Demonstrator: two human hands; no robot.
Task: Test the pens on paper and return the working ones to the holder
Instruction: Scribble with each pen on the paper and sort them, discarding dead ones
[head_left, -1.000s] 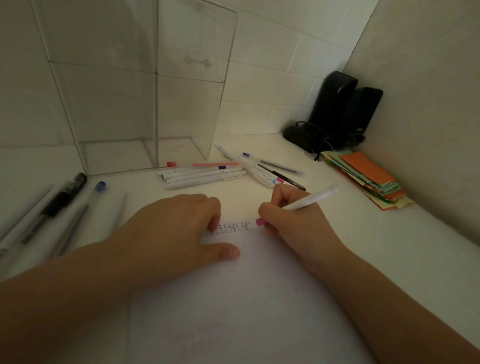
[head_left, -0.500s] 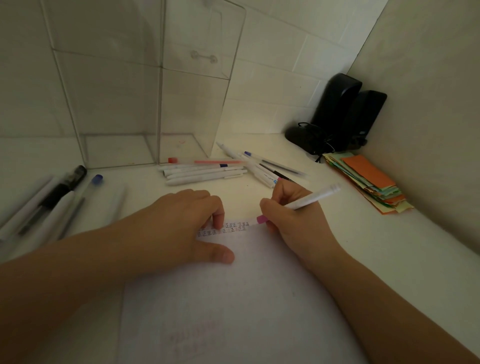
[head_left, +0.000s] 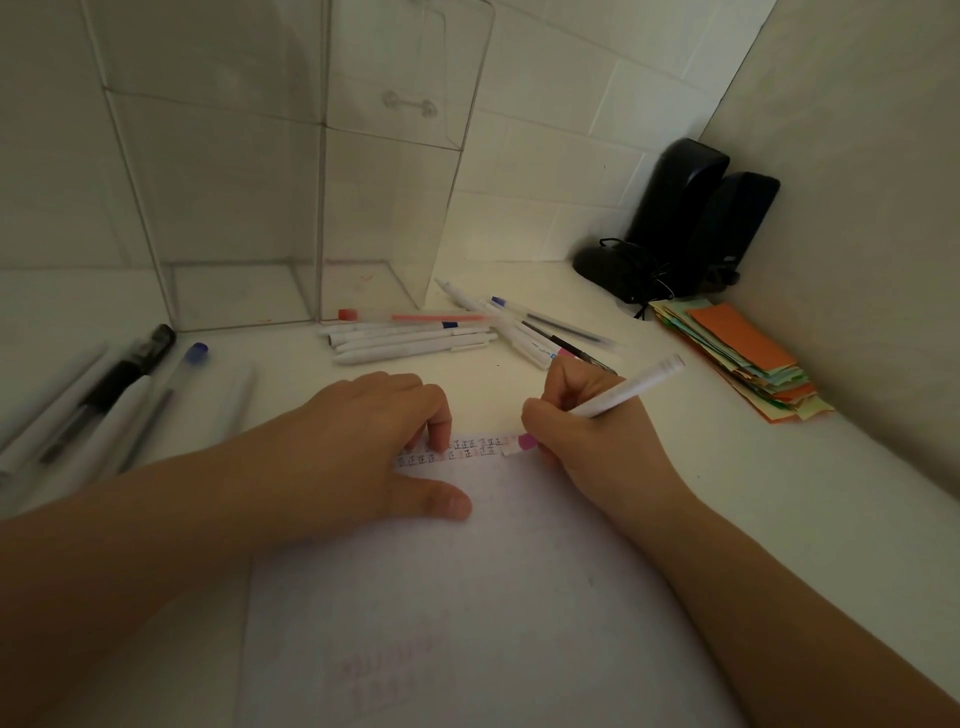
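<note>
Testing is under way: the right hand (head_left: 597, 431) grips a white pen (head_left: 631, 387) with its tip on the paper (head_left: 467, 597), the left hand (head_left: 363, 447) presses it flat, open, and next comes judging the mark.

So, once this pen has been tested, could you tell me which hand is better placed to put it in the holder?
The right hand, probably. It already grips the white pen, tip at the paper. The left hand lies flat, pinning the sheet, though it is nearer the clear holder.
</note>
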